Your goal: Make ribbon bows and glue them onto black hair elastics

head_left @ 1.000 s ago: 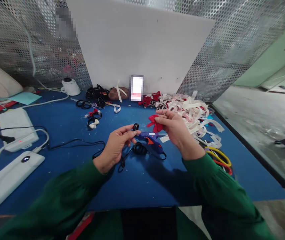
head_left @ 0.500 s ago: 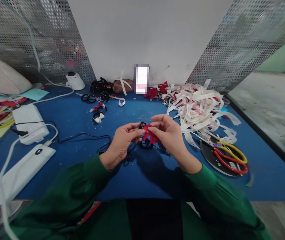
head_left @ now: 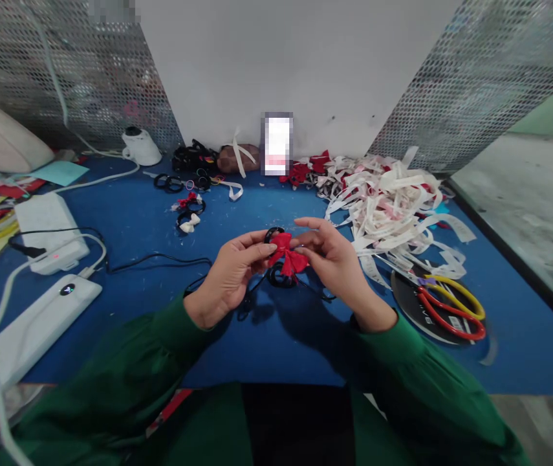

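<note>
Between my hands is a red ribbon bow [head_left: 286, 254], its loops spread out, with a black hair tie [head_left: 272, 233] looped at its upper left. My left hand [head_left: 227, 275] is closed, pinching the bow's left side and the tie between thumb and fingers. At the bow's right edge, my right hand [head_left: 335, 266] pinches the red ribbon with thumb and forefinger, the other fingers raised. Just under the bow, a black coil [head_left: 281, 277] lies on the blue table [head_left: 154, 310]; whether it is cable or another tie, I cannot tell.
White ribbon strips [head_left: 390, 200] heap at the right, near red-and-yellow-handled scissors [head_left: 451, 310] on a black disc. A phone [head_left: 277, 144] leans on the back wall. Finished-looking bows on ties, like a cream bow [head_left: 190, 223], lie left of centre. White power banks [head_left: 33, 330] and cables fill the left.
The red bow has turned and now shows its loops spread more openly. My right fingers have shifted from its middle to its right edge. The view has tilted slightly.
</note>
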Tool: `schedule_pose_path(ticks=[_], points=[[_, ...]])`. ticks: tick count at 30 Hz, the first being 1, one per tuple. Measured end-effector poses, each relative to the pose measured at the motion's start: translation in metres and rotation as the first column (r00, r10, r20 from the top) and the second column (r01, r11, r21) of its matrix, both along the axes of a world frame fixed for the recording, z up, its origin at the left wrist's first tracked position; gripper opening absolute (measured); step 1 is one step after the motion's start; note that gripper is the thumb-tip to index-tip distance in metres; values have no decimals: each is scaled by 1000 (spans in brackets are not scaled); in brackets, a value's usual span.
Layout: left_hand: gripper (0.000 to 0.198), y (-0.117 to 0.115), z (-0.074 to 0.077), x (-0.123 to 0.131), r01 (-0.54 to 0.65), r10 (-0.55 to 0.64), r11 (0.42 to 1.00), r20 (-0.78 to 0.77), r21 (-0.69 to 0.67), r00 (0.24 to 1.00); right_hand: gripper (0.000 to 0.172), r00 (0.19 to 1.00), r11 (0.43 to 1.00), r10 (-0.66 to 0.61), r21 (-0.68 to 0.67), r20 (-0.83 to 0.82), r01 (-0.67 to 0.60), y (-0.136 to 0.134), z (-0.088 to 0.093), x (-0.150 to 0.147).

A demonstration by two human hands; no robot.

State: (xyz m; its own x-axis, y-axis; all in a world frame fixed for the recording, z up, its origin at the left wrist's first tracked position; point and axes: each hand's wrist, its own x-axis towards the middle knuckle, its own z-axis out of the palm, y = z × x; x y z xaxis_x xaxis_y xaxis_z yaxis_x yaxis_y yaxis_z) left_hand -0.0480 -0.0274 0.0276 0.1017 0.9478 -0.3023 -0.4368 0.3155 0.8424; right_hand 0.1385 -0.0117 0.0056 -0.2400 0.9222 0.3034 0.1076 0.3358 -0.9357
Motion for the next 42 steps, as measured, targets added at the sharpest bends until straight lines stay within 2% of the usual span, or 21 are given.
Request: schedule_pose_path(ticks=[3, 6, 11, 14, 19, 27, 31, 37, 40, 42], points=[[30, 0, -1, -1, 6, -6, 1000, 13, -21, 1000, 41, 995, 970, -5, 241, 100, -19, -3, 2, 0], [29, 0, -1, 0, 50, -49, 998, 27, -40, 998, 29, 977, 905, -55, 424, 204, -37, -6, 6, 1], [31, -2, -3, 1, 121, -121, 992, 3, -29, 993, 23, 976, 823, -75, 565, 206, -56, -5, 9, 2], [30, -3, -4, 1, 161, -161, 987, -13, -12, 987, 16, 984, 833, -61, 551, 165, -41, -4, 11, 3], [31, -5, -3, 0, 201, -201, 980, -1, -3, 980, 1, 994, 897, 38, 435, 101, -78, -3, 11, 2], [33, -4, -3, -1, 186, -184, 982, -64, 25, 981, 6, 997, 910, 32, 411, 67, -57, -10, 15, 3], [28, -4, -1, -3, 188, -179, 979, -109, 83, 978, 10, 986, 921, -26, 387, 167, -41, -8, 20, 14], [23, -6, 4, -1, 195, -175, 974, -163, 117, 971, 11, 973, 923, 76, 354, 217, -151, -6, 31, 18], [22, -7, 8, 1, 209, -175, 968, -219, 142, 960, 11, 966, 934, 37, 336, 257, -125, -9, 33, 18], [21, -8, 10, 1, 216, -172, 964, -254, 156, 952, 18, 955, 947, -18, 312, 297, -80, -12, 33, 19]])
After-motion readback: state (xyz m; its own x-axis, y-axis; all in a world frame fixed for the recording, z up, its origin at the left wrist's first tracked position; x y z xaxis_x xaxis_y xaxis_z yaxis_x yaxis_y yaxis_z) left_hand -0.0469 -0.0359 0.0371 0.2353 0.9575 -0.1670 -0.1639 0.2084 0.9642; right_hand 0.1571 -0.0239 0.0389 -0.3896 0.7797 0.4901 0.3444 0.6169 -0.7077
